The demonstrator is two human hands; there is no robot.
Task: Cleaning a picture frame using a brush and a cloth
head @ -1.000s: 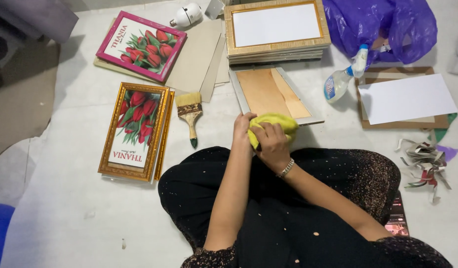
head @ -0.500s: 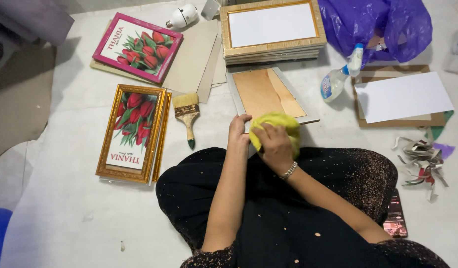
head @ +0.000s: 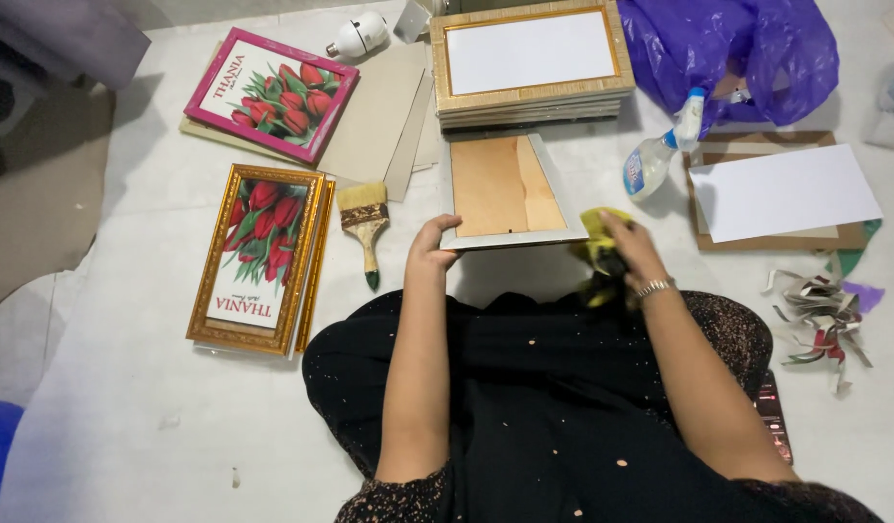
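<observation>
My left hand (head: 433,250) grips the near left corner of a silver picture frame (head: 505,192), fingers curled around its edge; the frame lies face down on the floor just past my lap, brown backing up. My right hand (head: 629,250) is closed on a yellow cloth (head: 596,242) at the frame's near right corner. A paintbrush (head: 363,225) lies left of the frame, a spray bottle (head: 658,155) to its right.

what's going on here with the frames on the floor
A seated person grips the near edge of a silver-edged picture frame with a brown backing in the left hand. The right hand presses a yellow cloth against the frame's right corner. A wooden paintbrush and clear spray bottle lie beside it.
</observation>
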